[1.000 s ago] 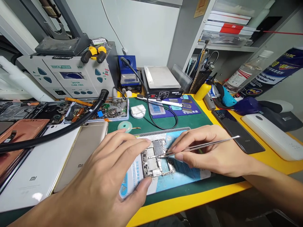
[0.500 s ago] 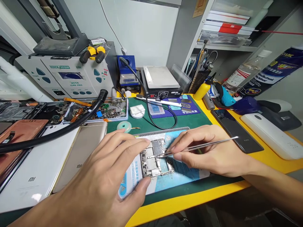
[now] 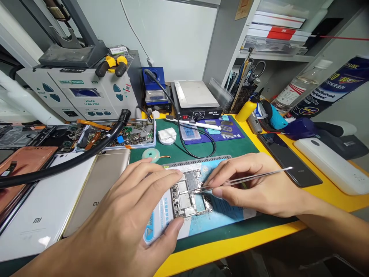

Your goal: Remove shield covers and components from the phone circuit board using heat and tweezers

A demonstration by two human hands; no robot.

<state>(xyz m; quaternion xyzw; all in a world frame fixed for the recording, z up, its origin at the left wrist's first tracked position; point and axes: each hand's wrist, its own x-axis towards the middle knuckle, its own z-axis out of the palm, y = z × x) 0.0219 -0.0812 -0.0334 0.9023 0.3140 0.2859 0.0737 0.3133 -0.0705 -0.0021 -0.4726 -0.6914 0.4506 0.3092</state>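
The left hand (image 3: 131, 207) is holding the board (image 3: 184, 202) between fingertips and thumb at its left side. The right hand (image 3: 253, 186) is gripping the tweezers (image 3: 256, 176), whose tips are meeting the board near its middle. The board is lying flat on the printed sheet (image 3: 198, 227), over the green mat (image 3: 239, 149). The left hand is covering part of the sheet; the right hand is covering its right portion.

At left, the hose (image 3: 72, 166) is crossing over the parts tray (image 3: 144, 144), the gold phone (image 3: 111, 169) and the white phone (image 3: 37, 234). Behind the board, the tape roll (image 3: 150, 155) is lying near the left fingers. The cable (image 3: 215, 144) is passing before the hot plate (image 3: 197, 94) and looping over the purple mat (image 3: 236, 132). The black phone (image 3: 291, 161) is lying beyond the right hand.
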